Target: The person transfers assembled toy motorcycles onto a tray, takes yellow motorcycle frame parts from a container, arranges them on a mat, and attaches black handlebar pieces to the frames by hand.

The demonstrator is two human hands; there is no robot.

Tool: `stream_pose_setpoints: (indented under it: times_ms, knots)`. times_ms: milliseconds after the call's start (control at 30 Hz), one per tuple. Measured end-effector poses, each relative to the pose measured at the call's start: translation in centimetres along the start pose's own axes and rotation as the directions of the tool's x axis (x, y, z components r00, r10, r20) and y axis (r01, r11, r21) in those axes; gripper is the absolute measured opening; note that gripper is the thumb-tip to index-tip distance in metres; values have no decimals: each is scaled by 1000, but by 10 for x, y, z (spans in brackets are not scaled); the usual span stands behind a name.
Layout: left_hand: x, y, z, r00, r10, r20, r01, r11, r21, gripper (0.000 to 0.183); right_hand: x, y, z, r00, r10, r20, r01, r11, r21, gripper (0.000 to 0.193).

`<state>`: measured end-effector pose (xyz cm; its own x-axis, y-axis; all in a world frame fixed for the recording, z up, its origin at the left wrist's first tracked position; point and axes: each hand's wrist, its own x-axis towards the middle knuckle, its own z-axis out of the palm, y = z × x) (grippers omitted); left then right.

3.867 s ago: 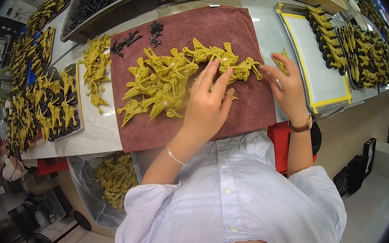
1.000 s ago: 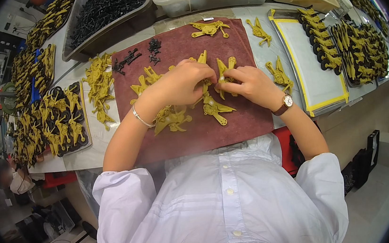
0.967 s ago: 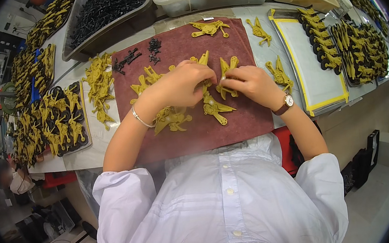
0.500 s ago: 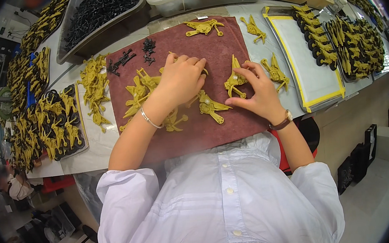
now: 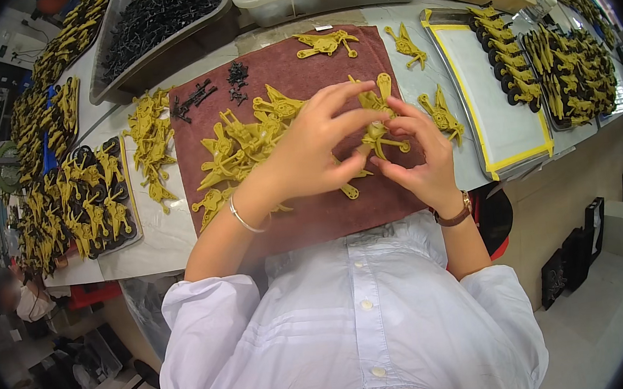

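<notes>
My left hand (image 5: 320, 142) reaches across the maroon cloth (image 5: 315, 224) with its thumb and fingers bent around a yellow plastic part (image 5: 372, 102). From the other side my right hand (image 5: 422, 151) closes on the same spot, fingertips and thumb against yellow plastic (image 5: 377, 136). Fingers cover much of it, so whether this is one piece or two fitted together I cannot tell. Left of my hands lies a heap of similar yellow parts (image 5: 245, 142), partly under my left forearm. One more yellow part (image 5: 326, 42) rests near the cloth's far edge.
Small black pieces (image 5: 195, 100) lie at the cloth's far left. Beside the cloth are more yellow parts (image 5: 152, 139). Bins of black parts (image 5: 165, 31) line the back. A yellow-taped tray (image 5: 502, 91) stands at right; trays of yellow-and-black assemblies (image 5: 95, 198) stand at left.
My left hand has left the yellow heap and moved right to meet my right hand. My right hand stays nearly in place, and yellow plastic now shows higher up between the fingers.
</notes>
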<state>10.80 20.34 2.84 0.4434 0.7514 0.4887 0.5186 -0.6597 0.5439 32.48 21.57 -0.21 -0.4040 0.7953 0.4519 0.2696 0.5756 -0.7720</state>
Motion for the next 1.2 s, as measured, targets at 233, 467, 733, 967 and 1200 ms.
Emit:
stream_pose_setpoints:
  times_ms: [233, 467, 733, 967, 1200]
  knots:
    - [-23, 14, 34, 967, -250, -43, 242, 960, -139, 22, -9, 3, -2, 995, 66, 74, -72, 994, 86, 37]
    - [-37, 11, 52, 982, -159, -104, 170, 981, 97, 20, -14, 13, -10, 956, -22, 291, -6, 995, 96, 25]
    - [-11, 16, 47, 977, -6, -213, 52, 977, 208, 19, -5, 11, -10, 993, 21, 113, -23, 1000, 19, 20]
    - [19, 8, 44, 968, 60, -243, -6, 976, 218, 19, 21, 36, -20, 983, 76, -167, -102, 983, -153, 15]
    - [35, -24, 48, 977, 89, -195, 10, 889, 458, 10, 88, 108, -59, 958, -27, -286, -49, 965, -258, 7]
